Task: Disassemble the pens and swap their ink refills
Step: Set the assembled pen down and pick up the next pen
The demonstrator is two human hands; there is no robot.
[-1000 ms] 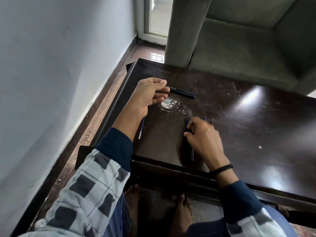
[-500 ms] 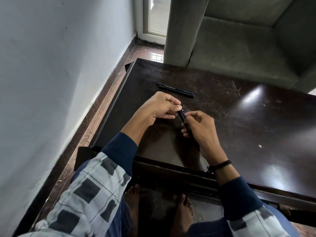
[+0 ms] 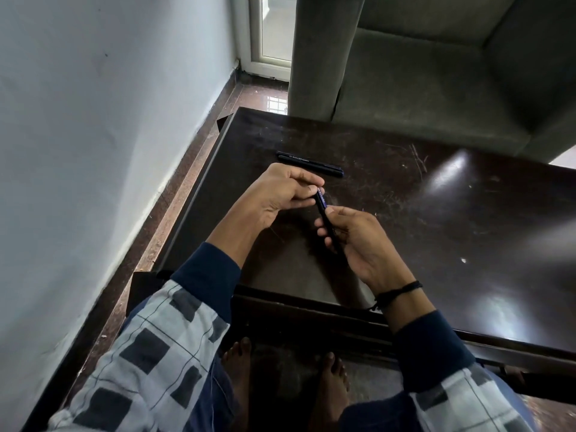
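Our left hand (image 3: 280, 191) pinches the pen (image 3: 321, 204), right hand (image 3: 358, 241) grips its barrel; a jerk could fling parts past the second pen (image 3: 308, 163).

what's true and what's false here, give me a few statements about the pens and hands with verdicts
1. The left hand and right hand hold one pen between them. True.
2. The second pen lies on the sofa. False: it lies on the dark table, beyond the left hand.
3. A black band is on the right wrist. True.
4. The left hand grips the pen's middle. False: its fingertips pinch the pen's far end.
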